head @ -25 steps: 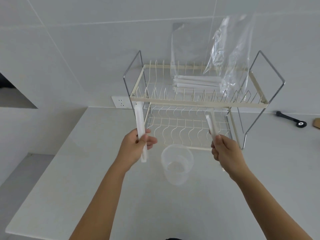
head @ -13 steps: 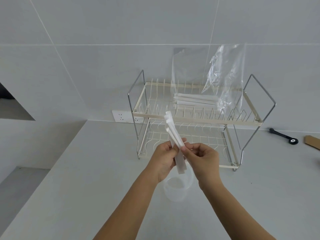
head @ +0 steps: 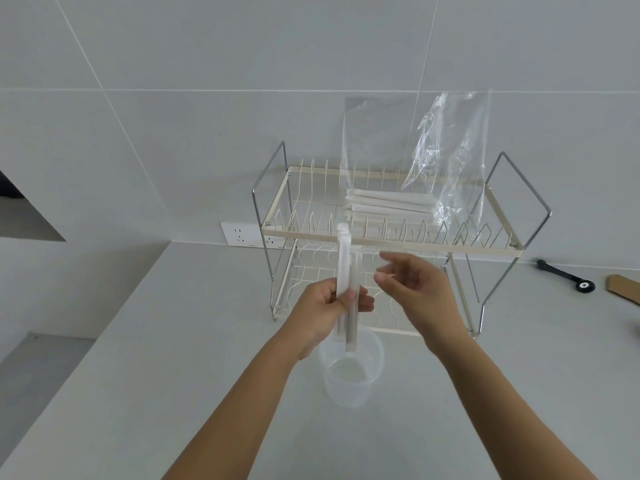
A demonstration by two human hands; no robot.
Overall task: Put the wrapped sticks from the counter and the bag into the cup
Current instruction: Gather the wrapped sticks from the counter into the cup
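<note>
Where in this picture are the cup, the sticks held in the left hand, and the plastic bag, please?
cup (head: 375, 344), head view, on its clear right rim.
held sticks (head: 344, 258), head view, on the upper wrapped shaft.
left hand (head: 323, 308), head view, on its middle.
plastic bag (head: 457, 147), head view, on its upright clear film.

**Pale grey counter, lower frame**

Pale grey counter (head: 145, 358) across the lower frame, meeting a tiled wall along its back edge. Directly on it:

- Centre: a two-tier wire dish rack (head: 381, 241), cream with chrome side frames, standing on its feet close to the wall.
- Lower centre, just in front of the rack: a clear plastic cup (head: 349, 375), upright.
- Right edge: a black tool (head: 564, 277), lying flat and angled.
- Far right edge: a brown cardboard piece (head: 625, 287), cut off by the frame.

On the rack's upper tier: a clear plastic bag (head: 450, 150) with wrapped sticks (head: 388, 202) lying sideways in it.
</note>
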